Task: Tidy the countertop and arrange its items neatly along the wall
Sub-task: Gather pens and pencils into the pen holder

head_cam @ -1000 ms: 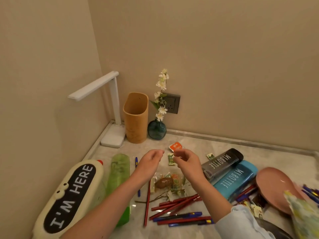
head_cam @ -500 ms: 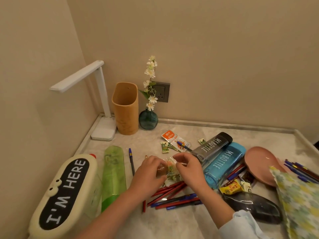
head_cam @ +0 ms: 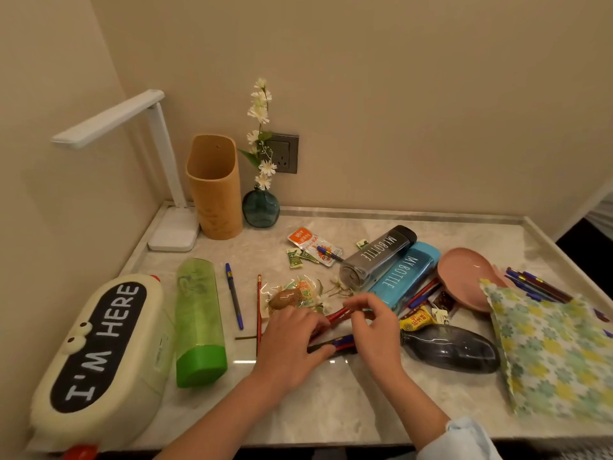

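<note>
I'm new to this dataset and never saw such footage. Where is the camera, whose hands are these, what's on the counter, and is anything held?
No machine here: a person works with bare hands, and the one camera sits on their head, looking forward and down. That is why the left hand and right hand show at the bottom. Together they hold a bundle of pens and pencils; the right hand pinches the red ones. On the marble countertop lie a green bottle, a cream case reading I'M HERE, a grey bottle and a blue bottle, a pink dish, a floral cloth and snack packets. A lamp, a wooden holder and a flower vase stand by the wall.
</note>
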A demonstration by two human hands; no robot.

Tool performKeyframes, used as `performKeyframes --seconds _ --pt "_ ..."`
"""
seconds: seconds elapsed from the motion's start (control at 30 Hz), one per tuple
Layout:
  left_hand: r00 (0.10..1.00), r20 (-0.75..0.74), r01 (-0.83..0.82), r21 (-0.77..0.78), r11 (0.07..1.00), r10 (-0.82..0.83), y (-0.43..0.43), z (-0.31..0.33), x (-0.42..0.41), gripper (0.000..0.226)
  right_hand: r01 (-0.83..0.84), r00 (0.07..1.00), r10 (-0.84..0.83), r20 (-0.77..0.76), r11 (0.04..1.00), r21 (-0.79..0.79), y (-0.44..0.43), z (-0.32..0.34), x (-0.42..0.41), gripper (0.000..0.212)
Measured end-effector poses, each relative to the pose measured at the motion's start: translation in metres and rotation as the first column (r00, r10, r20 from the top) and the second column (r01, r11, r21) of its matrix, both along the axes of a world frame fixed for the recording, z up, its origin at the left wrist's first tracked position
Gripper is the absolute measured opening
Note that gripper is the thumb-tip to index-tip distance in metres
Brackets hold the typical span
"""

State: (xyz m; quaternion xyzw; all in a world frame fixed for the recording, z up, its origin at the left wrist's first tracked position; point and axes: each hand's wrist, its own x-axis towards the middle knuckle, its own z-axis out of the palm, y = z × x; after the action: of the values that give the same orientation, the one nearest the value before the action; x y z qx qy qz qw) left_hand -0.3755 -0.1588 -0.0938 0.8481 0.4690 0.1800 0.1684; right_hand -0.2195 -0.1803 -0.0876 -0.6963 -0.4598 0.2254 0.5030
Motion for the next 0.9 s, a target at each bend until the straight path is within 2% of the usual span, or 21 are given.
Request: performKeyframes --seconds 0.17,0.37,0.53,0.67,0.8,0.9 --pt "0.988 -0.122 -0.096 0.001 0.995 0.096 -0.014 -0.008 0.015 0.065 0.002 0.997 -0.002 0.075 1.0 0.008 -0.034 -0.011 0.013 0.037" --pt "0.967 -0.176 -0.186 0.015 0.982 0.186 -0.035 -0.012 0.034 0.065 -0.139 0.964 0.147 0.222 0.989 -0.054 -0.067 -0.03 0.022 0.027" --pt "0.941 -0.188 -0.269 0.095 0.958 0.283 -0.047 -0.022 0.044 0.052 -0.11 0.972 0.128 0.199 0.989 -0.102 -0.067 -0.032 0.024 0.024" --pt "0.919 -0.192 -0.341 0.053 0.938 0.345 -0.052 -0.021 0.051 0.043 -0.098 0.983 0.116 0.145 0.987 -0.13 -0.066 -0.034 0.026 0.024" --pt "0.886 -0.295 -0.383 -0.031 0.923 0.358 -0.047 -0.013 0.057 0.039 -0.091 0.986 0.113 0.121 0.98 -0.18 -0.062 -0.034 0.027 0.022" --pt "0.865 -0.38 -0.367 -0.032 0.93 0.329 -0.044 -0.01 0.061 0.04 -0.112 0.983 0.139 0.122 0.972 -0.207 -0.061 -0.033 0.029 0.017"
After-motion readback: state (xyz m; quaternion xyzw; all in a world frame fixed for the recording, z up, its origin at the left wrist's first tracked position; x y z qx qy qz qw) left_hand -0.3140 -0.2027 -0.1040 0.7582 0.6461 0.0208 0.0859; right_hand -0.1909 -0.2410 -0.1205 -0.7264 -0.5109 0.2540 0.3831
